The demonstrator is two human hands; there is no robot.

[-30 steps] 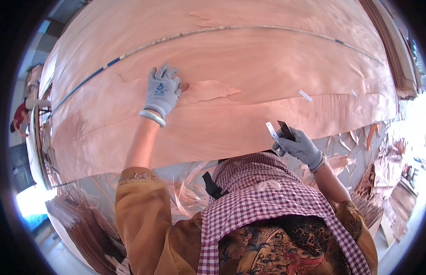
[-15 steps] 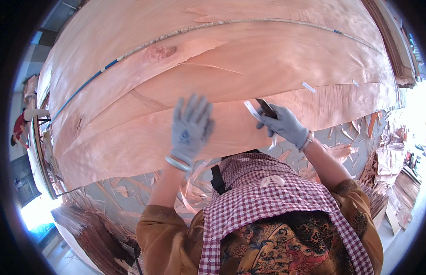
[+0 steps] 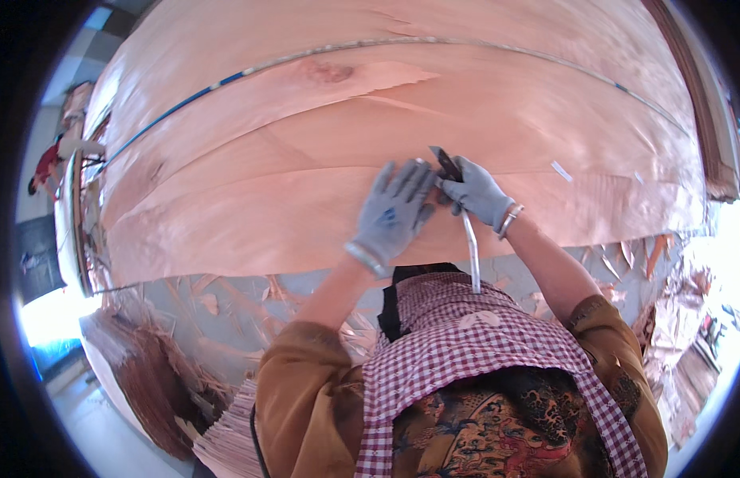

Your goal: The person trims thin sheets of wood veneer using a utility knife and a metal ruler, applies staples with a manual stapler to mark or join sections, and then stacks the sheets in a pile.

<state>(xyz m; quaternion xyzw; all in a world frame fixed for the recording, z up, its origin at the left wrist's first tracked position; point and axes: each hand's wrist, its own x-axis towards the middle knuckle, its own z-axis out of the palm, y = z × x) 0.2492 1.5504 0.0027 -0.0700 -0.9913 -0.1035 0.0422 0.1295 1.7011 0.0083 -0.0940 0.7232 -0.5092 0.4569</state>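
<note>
One white strip dangles from the curled right hand, which grips one dark knife. The left hand has fingers extended; blur hides whether they pinch anything. Beyond, two white tabs dot the veneer, crossed by one rod.

On the back of your left glove you have a small blue printed mark, too blurred to read, and no other lettering, number or sign around you is legible.
</note>
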